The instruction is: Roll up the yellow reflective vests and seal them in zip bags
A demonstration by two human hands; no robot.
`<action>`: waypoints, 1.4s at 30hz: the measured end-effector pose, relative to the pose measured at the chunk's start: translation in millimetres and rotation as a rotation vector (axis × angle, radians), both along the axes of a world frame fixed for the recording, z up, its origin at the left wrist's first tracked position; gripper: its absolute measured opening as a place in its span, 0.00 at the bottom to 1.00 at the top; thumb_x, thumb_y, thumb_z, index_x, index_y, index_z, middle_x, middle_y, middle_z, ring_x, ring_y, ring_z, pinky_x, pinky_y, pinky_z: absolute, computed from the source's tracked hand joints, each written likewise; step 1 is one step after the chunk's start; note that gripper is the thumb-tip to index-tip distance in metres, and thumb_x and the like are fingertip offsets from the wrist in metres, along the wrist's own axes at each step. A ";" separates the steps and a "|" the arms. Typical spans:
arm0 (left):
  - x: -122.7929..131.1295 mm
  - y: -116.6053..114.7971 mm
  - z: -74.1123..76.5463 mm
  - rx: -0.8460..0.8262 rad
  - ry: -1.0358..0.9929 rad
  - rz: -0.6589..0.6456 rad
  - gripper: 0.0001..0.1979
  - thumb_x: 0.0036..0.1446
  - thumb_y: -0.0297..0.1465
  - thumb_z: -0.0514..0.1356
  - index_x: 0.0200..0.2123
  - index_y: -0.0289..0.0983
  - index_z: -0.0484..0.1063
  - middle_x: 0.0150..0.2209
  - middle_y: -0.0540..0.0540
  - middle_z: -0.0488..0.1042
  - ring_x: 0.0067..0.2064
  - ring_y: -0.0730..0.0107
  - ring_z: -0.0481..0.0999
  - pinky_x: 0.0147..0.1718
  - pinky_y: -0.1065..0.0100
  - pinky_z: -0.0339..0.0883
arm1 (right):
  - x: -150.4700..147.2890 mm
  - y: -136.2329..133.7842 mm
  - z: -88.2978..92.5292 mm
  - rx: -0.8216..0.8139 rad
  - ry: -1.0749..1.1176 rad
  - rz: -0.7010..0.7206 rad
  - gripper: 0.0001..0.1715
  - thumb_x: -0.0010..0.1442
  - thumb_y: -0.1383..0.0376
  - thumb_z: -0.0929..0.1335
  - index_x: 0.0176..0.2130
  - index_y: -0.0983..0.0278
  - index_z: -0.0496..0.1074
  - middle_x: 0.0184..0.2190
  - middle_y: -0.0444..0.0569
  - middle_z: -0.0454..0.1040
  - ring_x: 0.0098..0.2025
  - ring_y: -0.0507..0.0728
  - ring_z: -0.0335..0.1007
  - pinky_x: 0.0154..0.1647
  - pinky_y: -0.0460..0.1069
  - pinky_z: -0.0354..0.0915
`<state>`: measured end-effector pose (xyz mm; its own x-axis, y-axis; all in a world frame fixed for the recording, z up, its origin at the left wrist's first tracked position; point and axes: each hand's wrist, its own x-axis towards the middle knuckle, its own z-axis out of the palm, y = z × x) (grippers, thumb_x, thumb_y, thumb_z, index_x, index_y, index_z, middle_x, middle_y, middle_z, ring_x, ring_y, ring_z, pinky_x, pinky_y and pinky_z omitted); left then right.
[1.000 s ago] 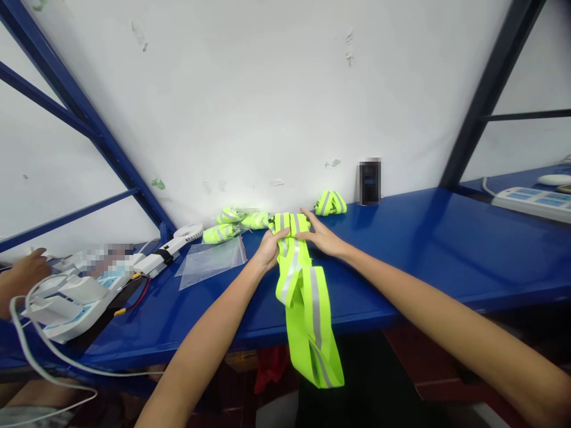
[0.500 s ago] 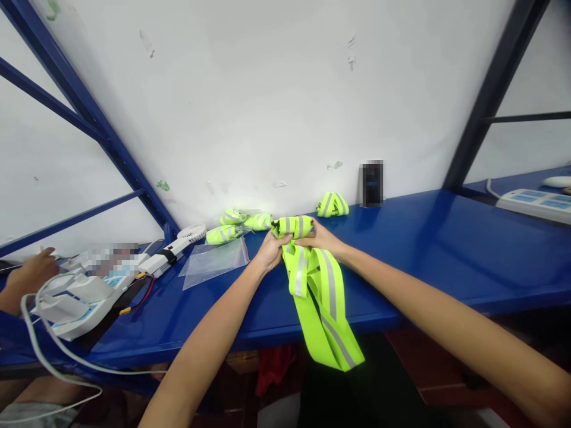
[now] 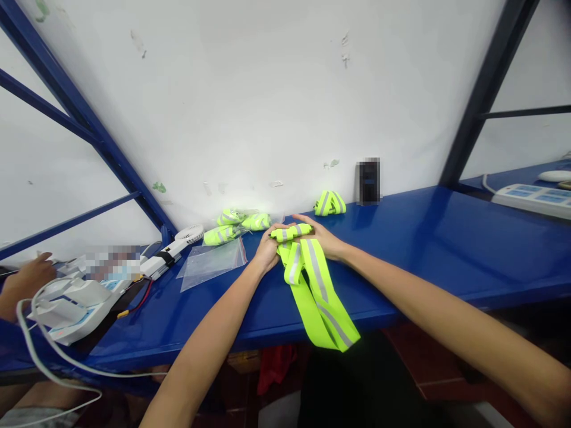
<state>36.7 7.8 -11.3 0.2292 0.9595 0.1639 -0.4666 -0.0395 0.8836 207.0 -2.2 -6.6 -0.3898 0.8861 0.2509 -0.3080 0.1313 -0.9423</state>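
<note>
A fluorescent yellow-green reflective strap (image 3: 317,279) with silver stripes is between my two hands, above the blue table's front part. Its upper end is rolled into a bundle, and the rest hangs in loose loops past the table's front edge. My left hand (image 3: 266,251) is closed round the left end of the roll. On the other end, my right hand (image 3: 329,241) holds the roll against its palm, one finger stretched out behind it. The strap partly hides the fingers of both hands.
Several bagged reflective straps (image 3: 222,235) lie by the wall near a clear zip bag (image 3: 209,267). Another folded strap (image 3: 330,203) and a blurred dark object (image 3: 369,182) stand further right. At left are a white fan (image 3: 190,233), cables and another person's hand (image 3: 33,274).
The rolled part has turned between my hands and now looks flatter and narrower. The hanging loops have risen a little. The right hand's finger now stretches out behind the roll.
</note>
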 end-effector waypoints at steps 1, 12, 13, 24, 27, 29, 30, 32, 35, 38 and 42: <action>-1.3 1.0 -0.2 0.001 0.002 0.019 0.15 0.37 0.24 0.69 0.30 0.37 0.70 0.40 0.47 0.79 0.41 0.62 0.79 0.41 0.62 0.71 | -0.3 -1.7 1.6 -0.030 0.016 0.040 0.41 0.49 0.65 0.75 0.60 0.56 0.63 0.51 0.50 0.75 0.45 0.57 0.75 0.45 0.52 0.71; -1.6 0.5 9.7 -0.047 -0.020 0.073 0.20 0.44 0.28 0.65 0.44 0.39 0.74 0.29 0.51 0.77 0.31 0.67 0.77 0.34 0.66 0.71 | -6.3 -7.7 8.9 -0.126 0.077 0.003 0.21 0.51 0.61 0.75 0.46 0.61 0.75 0.39 0.48 0.80 0.37 0.56 0.76 0.39 0.50 0.72; -0.5 -0.8 11.0 -0.063 -0.029 0.051 0.24 0.45 0.29 0.64 0.49 0.40 0.73 0.29 0.51 0.77 0.30 0.68 0.76 0.34 0.66 0.71 | -6.9 -8.3 10.1 -0.130 0.089 -0.008 0.22 0.50 0.62 0.75 0.46 0.61 0.75 0.38 0.48 0.80 0.36 0.56 0.76 0.38 0.50 0.72; -8.5 -16.3 23.3 0.098 0.010 -0.071 0.39 0.47 0.37 0.64 0.63 0.45 0.58 0.41 0.47 0.76 0.43 0.60 0.77 0.43 0.61 0.68 | 4.7 -5.8 19.3 -0.148 0.174 -0.081 0.18 0.52 0.64 0.74 0.44 0.64 0.76 0.35 0.48 0.80 0.33 0.54 0.75 0.36 0.48 0.72; -7.1 -11.4 16.5 0.181 0.153 -0.006 0.38 0.41 0.28 0.70 0.57 0.46 0.63 0.40 0.51 0.74 0.38 0.68 0.75 0.40 0.68 0.67 | 4.9 -5.1 18.3 -0.156 0.148 -0.082 0.16 0.52 0.64 0.74 0.43 0.64 0.76 0.34 0.48 0.79 0.31 0.53 0.74 0.34 0.47 0.72; -6.2 -7.4 11.2 0.234 0.224 0.058 0.29 0.39 0.27 0.72 0.47 0.42 0.68 0.41 0.49 0.74 0.39 0.69 0.74 0.40 0.69 0.66 | 4.2 -4.9 17.2 -0.164 0.118 -0.066 0.15 0.53 0.64 0.74 0.42 0.64 0.76 0.33 0.48 0.79 0.31 0.54 0.74 0.34 0.48 0.72; -6.1 -5.7 9.0 0.257 0.250 0.076 0.26 0.39 0.28 0.72 0.43 0.40 0.69 0.42 0.48 0.74 0.40 0.69 0.74 0.41 0.69 0.66 | 4.2 -4.6 16.6 -0.167 0.104 -0.050 0.15 0.53 0.64 0.74 0.42 0.65 0.76 0.34 0.49 0.79 0.32 0.55 0.75 0.35 0.48 0.72; -6.5 -3.3 5.9 0.294 0.285 0.101 0.22 0.40 0.29 0.72 0.38 0.38 0.68 0.41 0.48 0.74 0.41 0.69 0.74 0.41 0.69 0.66 | 5.8 -3.5 15.0 -0.181 0.084 -0.001 0.16 0.55 0.62 0.73 0.44 0.65 0.76 0.37 0.50 0.79 0.36 0.56 0.76 0.39 0.50 0.72; -7.8 -1.9 3.7 0.326 0.320 0.160 0.19 0.43 0.32 0.71 0.36 0.38 0.66 0.33 0.52 0.72 0.34 0.73 0.71 0.36 0.71 0.65 | 12.2 -0.8 11.5 -0.231 0.080 0.153 0.26 0.57 0.51 0.70 0.51 0.63 0.71 0.44 0.53 0.78 0.41 0.59 0.76 0.43 0.55 0.72; -8.5 -1.8 3.1 0.347 0.343 0.198 0.18 0.44 0.33 0.71 0.34 0.38 0.64 0.28 0.55 0.68 0.29 0.76 0.66 0.32 0.73 0.62 | 20.4 1.0 8.0 -0.233 0.083 0.315 0.41 0.52 0.41 0.70 0.57 0.60 0.65 0.51 0.56 0.73 0.46 0.63 0.74 0.45 0.60 0.71; -8.7 -1.2 2.7 0.353 0.361 0.197 0.19 0.44 0.34 0.71 0.33 0.39 0.64 0.28 0.55 0.66 0.29 0.76 0.65 0.32 0.73 0.61 | 26.0 -1.8 7.7 -0.173 0.062 0.385 0.51 0.45 0.44 0.75 0.62 0.54 0.58 0.58 0.55 0.67 0.52 0.64 0.70 0.47 0.61 0.70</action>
<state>28.1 6.5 -8.6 0.1521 0.8907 0.4284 -0.0896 -0.4192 0.9034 233.0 -4.0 1.1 -0.6891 0.7102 0.1442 -0.3600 -0.1628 -0.9186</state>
